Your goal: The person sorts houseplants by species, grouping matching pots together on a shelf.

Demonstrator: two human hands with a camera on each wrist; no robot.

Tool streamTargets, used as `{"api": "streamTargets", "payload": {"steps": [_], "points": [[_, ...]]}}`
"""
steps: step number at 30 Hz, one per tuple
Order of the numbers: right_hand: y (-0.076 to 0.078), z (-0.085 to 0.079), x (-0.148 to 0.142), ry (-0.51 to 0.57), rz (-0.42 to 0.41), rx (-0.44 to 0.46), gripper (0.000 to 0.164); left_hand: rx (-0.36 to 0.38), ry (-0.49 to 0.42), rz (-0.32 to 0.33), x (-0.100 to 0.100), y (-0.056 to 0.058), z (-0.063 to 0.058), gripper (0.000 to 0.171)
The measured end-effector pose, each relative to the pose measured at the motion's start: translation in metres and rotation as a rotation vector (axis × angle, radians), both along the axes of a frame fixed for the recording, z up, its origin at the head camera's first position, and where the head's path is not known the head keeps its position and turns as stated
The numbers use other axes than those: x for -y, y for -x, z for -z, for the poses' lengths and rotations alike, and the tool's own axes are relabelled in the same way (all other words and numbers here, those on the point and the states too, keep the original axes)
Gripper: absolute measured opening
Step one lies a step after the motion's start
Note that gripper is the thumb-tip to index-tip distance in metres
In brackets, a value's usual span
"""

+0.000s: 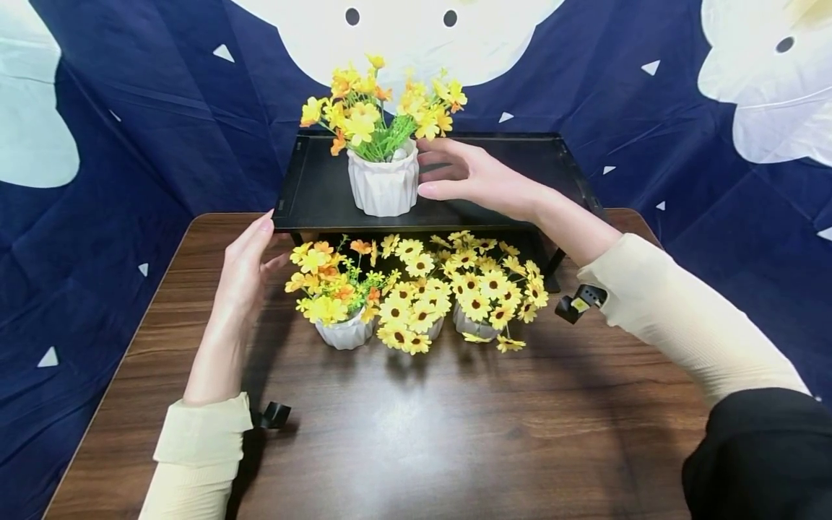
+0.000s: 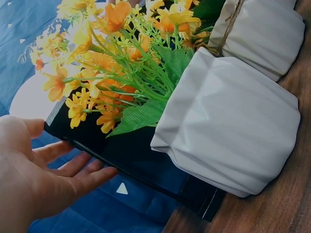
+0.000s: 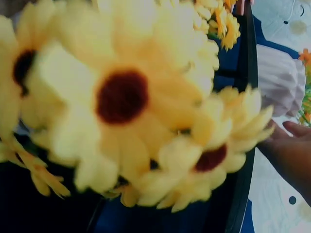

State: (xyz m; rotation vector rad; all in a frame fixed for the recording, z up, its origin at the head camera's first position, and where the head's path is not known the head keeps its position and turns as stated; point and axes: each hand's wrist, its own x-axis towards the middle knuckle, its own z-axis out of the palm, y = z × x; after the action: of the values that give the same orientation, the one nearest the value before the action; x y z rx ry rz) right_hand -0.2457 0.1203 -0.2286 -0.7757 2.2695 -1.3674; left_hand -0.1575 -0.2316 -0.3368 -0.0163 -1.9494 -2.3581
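A white ribbed flower pot [image 1: 383, 184] with yellow and orange flowers stands upright on the black shelf [image 1: 312, 195]. Beside its right side is my right hand [image 1: 477, 180], fingers extended toward the pot and thumb apart from them; whether the fingertips touch it is hard to tell. My left hand [image 1: 243, 271] holds the shelf's front left corner, thumb at the top and fingers along the side. In the left wrist view that hand [image 2: 48, 174] lies near a white pot [image 2: 233, 126]. Blurred yellow flowers [image 3: 121, 97] hide much of the right wrist view.
Under the shelf's front edge, a pot of orange and yellow flowers [image 1: 344, 332] and dark-centred yellow daisies [image 1: 419, 314] in white pots stand in a row on the wooden table [image 1: 403, 440]. A dark blue patterned cloth [image 1: 162, 108] hangs behind.
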Motion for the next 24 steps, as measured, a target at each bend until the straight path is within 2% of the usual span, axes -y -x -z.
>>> {"api": "streamTargets", "payload": {"steps": [6,16,20,24], "points": [[-0.011,0.001,-0.002,0.095,0.132,-0.015,0.065,0.012,0.02,-0.006,0.0,0.001,0.0,0.049],[-0.027,0.011,0.002,0.28,0.347,-0.094,0.026,0.011,0.016,-0.002,-0.002,0.001,0.0,0.049],[-0.038,0.015,0.007,0.38,0.39,-0.153,0.013,0.016,0.006,-0.006,-0.002,0.001,0.0,0.048],[-0.044,0.017,0.01,0.461,0.386,-0.204,0.011,0.017,-0.003,-0.008,-0.002,0.001,-0.001,0.048]]}}
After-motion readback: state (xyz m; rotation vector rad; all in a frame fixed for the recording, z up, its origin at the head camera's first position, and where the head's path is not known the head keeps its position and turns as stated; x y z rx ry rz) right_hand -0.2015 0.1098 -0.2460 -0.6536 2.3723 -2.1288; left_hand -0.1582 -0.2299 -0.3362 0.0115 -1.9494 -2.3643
